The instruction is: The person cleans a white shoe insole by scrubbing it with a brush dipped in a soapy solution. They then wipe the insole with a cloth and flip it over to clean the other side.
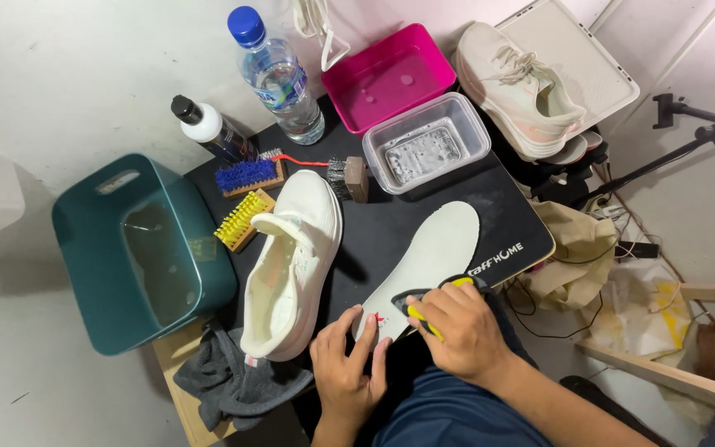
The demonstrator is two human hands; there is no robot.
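From the head view, your left hand lies flat with fingers spread on the heel end of the white insole, pressing it against the black counter. Your right hand is closed around a black and yellow brush, whose head rests on the insole just above your left fingertips. The insole lies at a slant, its toe pointing up and away from you, its heel at the counter's near edge.

Just left of the insole, a white sneaker lies with its opening facing up, laces out. A grey cloth sits bunched under its heel. Further left stands a teal tub with water in it.

Behind the sneaker you have a blue-bristled brush, a yellow-bristled brush and a dark-bristled wooden brush. A black-capped squeeze bottle and a water bottle with a blue cap stand at the back. A clear plastic container sits beside a pink tray. The second sneaker rests on a white lid at the far right.
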